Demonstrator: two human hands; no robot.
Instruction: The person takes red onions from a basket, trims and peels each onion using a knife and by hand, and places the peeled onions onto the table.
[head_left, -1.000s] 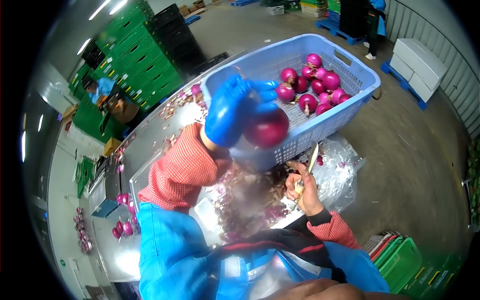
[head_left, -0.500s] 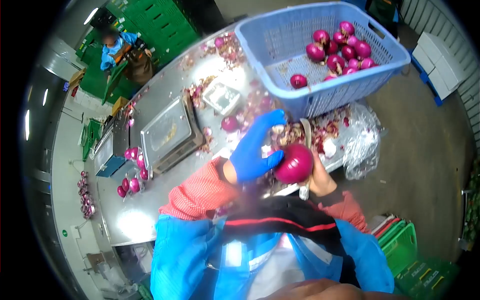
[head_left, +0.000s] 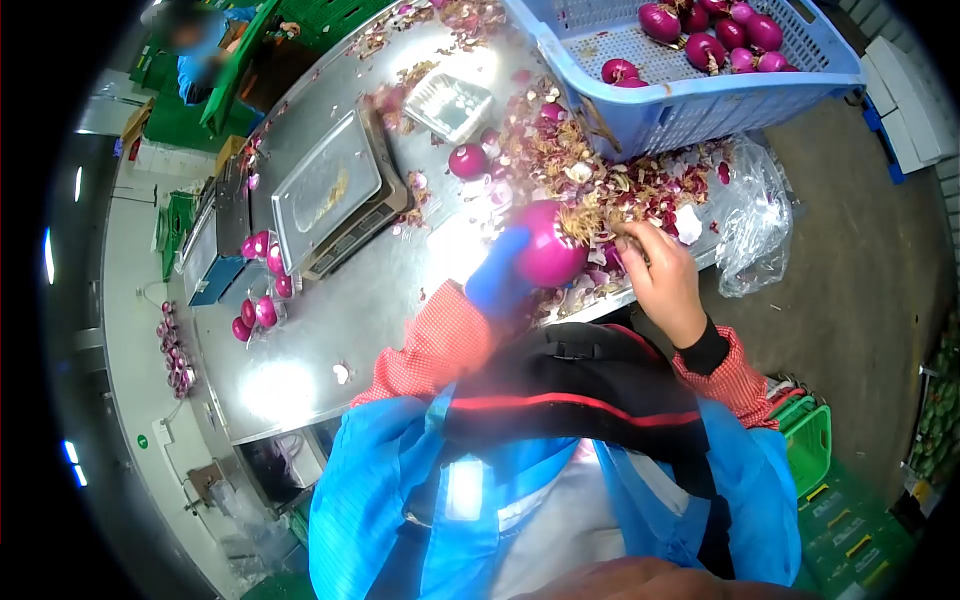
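Note:
A large red onion (head_left: 552, 246) sits in my left hand (head_left: 497, 270), which wears a blue glove and is blurred. The onion's tuft of dry roots (head_left: 580, 222) points right, toward my right hand. Bare and closed, my right hand (head_left: 662, 275) has its thumb and fingertips together just right of the roots. What it grips is hidden; no knife shows clearly there. Beneath both hands lie onion skins and root trimmings (head_left: 665, 185) on the metal table (head_left: 400, 330). Another red onion (head_left: 467, 161) rests on the table beyond my left hand.
A blue basket (head_left: 690, 105) with several red onions stands at the far right. Left are a weighing scale (head_left: 330, 190), a clear plastic tray (head_left: 448, 106) and packed onions (head_left: 262, 312). Plastic film (head_left: 752, 225) hangs over the right edge. Another person (head_left: 205, 50) stands across the table.
My left hand has turned the onion so its roots face right and moved it up and left. My right hand has come away from under it; the knife seen earlier there no longer shows clearly.

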